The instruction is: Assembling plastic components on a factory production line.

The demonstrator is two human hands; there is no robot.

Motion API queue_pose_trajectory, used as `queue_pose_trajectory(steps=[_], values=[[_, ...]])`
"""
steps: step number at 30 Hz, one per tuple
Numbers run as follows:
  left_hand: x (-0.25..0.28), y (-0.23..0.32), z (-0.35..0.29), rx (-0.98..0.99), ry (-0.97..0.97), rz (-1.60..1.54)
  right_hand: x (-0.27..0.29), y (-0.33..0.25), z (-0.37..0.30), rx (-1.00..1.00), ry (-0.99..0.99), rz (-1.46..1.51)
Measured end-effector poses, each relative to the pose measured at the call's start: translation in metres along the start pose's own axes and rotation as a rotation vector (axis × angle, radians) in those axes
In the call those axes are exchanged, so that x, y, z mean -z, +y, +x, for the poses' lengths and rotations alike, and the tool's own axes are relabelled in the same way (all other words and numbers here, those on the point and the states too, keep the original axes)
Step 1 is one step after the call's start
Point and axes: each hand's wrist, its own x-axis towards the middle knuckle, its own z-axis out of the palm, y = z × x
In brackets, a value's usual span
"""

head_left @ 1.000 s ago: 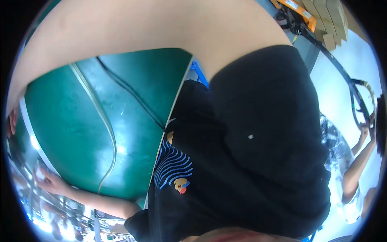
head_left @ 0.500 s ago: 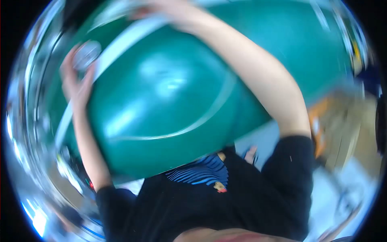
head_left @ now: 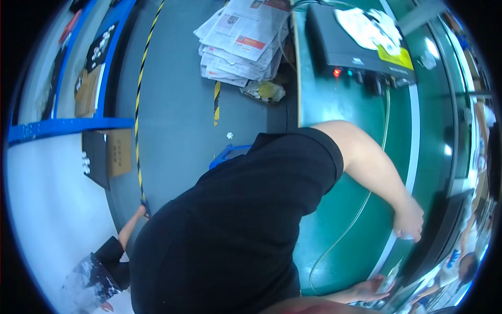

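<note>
My left hand [head_left: 409,221] reaches over the white stripe on the green worktable [head_left: 340,246]. Its fingers are closed round something small and pale, mostly hidden, that I cannot make out. Low in the view, nearer the bottom edge, my right hand [head_left: 370,291] grips a slim whitish bottle [head_left: 389,278] with a narrow, pointed tip. A thin clear hose [head_left: 361,212] curves across the table toward that hand; whether it joins the bottle cannot be seen.
A black control box [head_left: 361,57] with a red light and knobs stands on the table, white cloth [head_left: 368,29] on top. Stacked printed papers [head_left: 243,47] are beside the table. Blue shelving [head_left: 68,128] lines the left. Another person [head_left: 463,267] is across the table.
The view has swung far to the left, bringing in the control box, papers and shelving. My left hand no longer shows the clear round thing. My right hand now shows the bottle.
</note>
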Motion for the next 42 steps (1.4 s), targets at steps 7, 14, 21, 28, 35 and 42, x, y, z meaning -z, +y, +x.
queue_pose_trajectory(steps=[7,14,21,28,35,42], values=[[-0.014,0.001,-0.007,-0.001,0.034,0.037,0.011,0.004,-0.001,0.005,0.017,0.149],[-0.008,-0.005,0.0,-0.014,0.124,0.123,0.014,-0.005,0.006,0.004,0.008,0.191],[-0.018,0.0,0.021,-0.125,0.102,-0.271,0.014,-0.006,-0.005,0.014,0.126,0.08],[-0.009,-0.004,0.002,-0.192,0.112,-0.356,0.017,0.016,-0.013,-0.001,0.098,-0.068],[0.008,0.017,0.02,-0.053,-0.069,-0.451,-0.009,-0.014,-0.009,0.012,0.051,-0.105],[0.003,0.028,0.031,-0.216,-0.003,-0.39,0.008,-0.014,-0.02,0.052,-0.031,-0.229]])
